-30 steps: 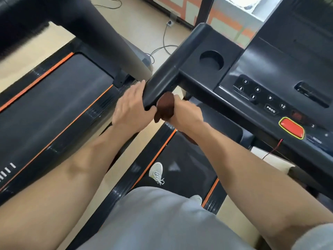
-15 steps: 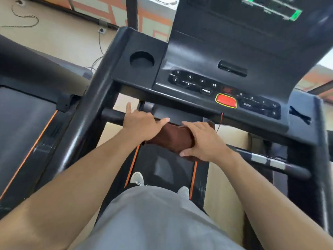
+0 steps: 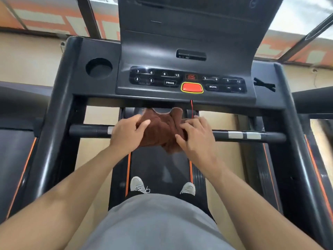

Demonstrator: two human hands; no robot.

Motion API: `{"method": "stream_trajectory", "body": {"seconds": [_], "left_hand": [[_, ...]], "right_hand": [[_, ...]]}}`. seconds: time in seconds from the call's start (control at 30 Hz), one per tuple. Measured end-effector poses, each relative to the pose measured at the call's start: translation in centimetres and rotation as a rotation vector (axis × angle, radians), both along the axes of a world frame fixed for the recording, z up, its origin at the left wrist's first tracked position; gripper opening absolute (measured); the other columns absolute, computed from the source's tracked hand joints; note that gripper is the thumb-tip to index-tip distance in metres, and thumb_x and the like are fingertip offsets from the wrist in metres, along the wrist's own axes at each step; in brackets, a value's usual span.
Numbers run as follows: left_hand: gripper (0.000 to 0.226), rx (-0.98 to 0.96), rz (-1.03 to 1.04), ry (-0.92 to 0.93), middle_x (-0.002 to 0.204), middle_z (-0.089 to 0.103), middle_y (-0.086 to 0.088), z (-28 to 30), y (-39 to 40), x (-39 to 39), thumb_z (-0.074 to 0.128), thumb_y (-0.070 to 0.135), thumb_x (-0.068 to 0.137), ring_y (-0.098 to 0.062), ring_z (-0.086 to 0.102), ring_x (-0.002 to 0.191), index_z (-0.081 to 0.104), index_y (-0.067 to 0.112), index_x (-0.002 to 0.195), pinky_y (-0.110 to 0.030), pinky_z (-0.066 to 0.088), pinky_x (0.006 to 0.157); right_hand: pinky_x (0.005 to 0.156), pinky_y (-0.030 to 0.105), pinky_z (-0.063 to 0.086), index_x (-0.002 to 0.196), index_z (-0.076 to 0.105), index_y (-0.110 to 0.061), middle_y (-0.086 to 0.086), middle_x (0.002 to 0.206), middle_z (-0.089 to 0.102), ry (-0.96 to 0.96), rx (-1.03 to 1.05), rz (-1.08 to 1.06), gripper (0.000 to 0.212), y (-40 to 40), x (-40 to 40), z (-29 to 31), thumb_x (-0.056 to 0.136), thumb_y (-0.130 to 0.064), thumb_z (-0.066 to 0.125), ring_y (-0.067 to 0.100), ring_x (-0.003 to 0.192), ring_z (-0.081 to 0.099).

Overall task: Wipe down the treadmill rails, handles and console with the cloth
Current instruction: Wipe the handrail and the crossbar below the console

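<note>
A brown cloth (image 3: 162,130) is draped over the middle of the black front crossbar (image 3: 90,131) of the treadmill. My left hand (image 3: 127,133) holds the cloth's left side on the bar. On the cloth's right side, my right hand (image 3: 195,136) presses it with fingers spread. Above the bar sits the black console (image 3: 187,51) with its button panel and a red stop button (image 3: 191,87). The left side rail (image 3: 57,109) and right side rail (image 3: 292,127) run down from the console corners toward me.
A round cup holder (image 3: 99,68) sits at the console's left. A red safety cord (image 3: 192,109) hangs from the console just above my right hand. My shoes (image 3: 139,184) stand on the belt (image 3: 158,168). Other treadmills flank both sides.
The view has swung from the left rail to face the console squarely. Both hands moved with the cloth from the left rail's end onto the middle of the front crossbar.
</note>
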State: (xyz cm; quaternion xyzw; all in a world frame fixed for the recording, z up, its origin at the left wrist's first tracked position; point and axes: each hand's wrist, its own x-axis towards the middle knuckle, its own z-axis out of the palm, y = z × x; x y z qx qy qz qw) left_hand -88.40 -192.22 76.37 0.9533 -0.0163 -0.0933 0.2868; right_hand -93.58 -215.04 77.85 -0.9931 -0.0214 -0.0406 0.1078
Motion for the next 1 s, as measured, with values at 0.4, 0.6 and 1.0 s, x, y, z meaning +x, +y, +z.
{"method": "stream_trajectory", "body": {"seconds": [0.4, 0.6, 1.0], "left_hand": [[0.02, -0.63, 0.316, -0.211, 0.099, 0.065, 0.018, 7.0, -8.2, -6.8, 0.044, 0.035, 0.105, 0.009, 0.058, 0.093, 0.058, 0.023, 0.114, -0.009, 0.041, 0.084], [0.022, -0.628, 0.301, -0.226, 0.111, 0.064, 0.011, 8.5, -18.8, -8.3, 0.047, 0.028, 0.107, 0.002, 0.057, 0.1, 0.057, 0.017, 0.123, -0.006, 0.039, 0.089], [0.042, -0.178, 0.037, 0.104, 0.14, 0.06, 0.006, 4.4, -23.9, -6.2, 0.05, 0.039, 0.104, -0.023, 0.048, 0.134, 0.044, 0.028, 0.145, -0.042, 0.035, 0.115]], "right_hand": [[0.073, 0.052, 0.059, 0.112, 0.054, -0.034, 0.006, 0.104, 0.068, 0.029, 1.163, 0.022, 0.029, -0.7, -5.2, 3.7, 0.095, -0.013, 0.063, 0.025, 0.088, 0.069], [0.061, 0.014, 0.046, 0.108, 0.059, -0.011, -0.029, 0.077, 0.067, -0.089, 1.191, -0.183, 0.03, -13.6, -7.0, 8.6, 0.089, 0.011, 0.067, -0.006, 0.061, 0.057], [0.117, 0.045, 0.032, 0.146, 0.053, -0.028, 0.004, 0.155, 0.044, 0.297, 0.103, -0.222, 0.059, -28.1, -2.7, 4.4, 0.093, -0.052, 0.066, 0.03, 0.141, 0.039]]}}
